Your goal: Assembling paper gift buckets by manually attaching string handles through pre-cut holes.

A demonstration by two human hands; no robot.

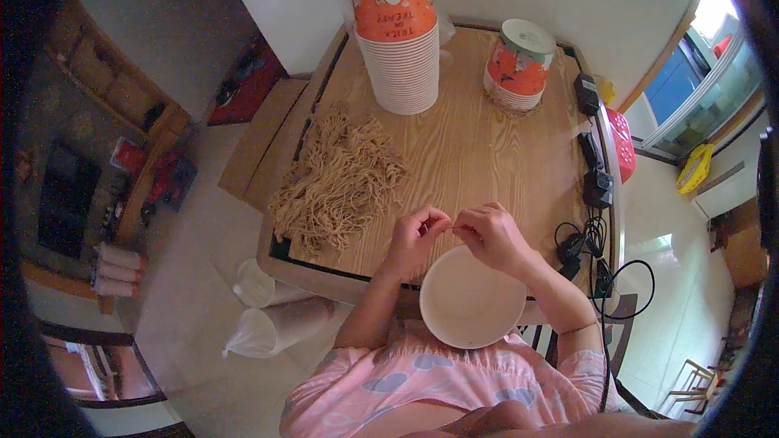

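My left hand [416, 237] and my right hand [493, 235] meet over the near edge of the wooden table. Both have their fingers pinched closed, almost touching; whatever lies between the fingertips is too small to make out. Just under my right hand, a white paper bucket [436, 312] sits against my lap with its open mouth facing up, and only its pale inside shows. To the left of my hands lies a loose heap of tan twine pieces [337, 182], crinkled and tangled, on the table.
A tall stack of upside-down orange and green paper buckets [404, 73] stands at the table's far side. A shorter stack [519, 69] is at far right, with twine around its base. Black power adapters and cables [596, 186] line the right edge. Wrapped cup stacks [280, 326] lie on the floor.
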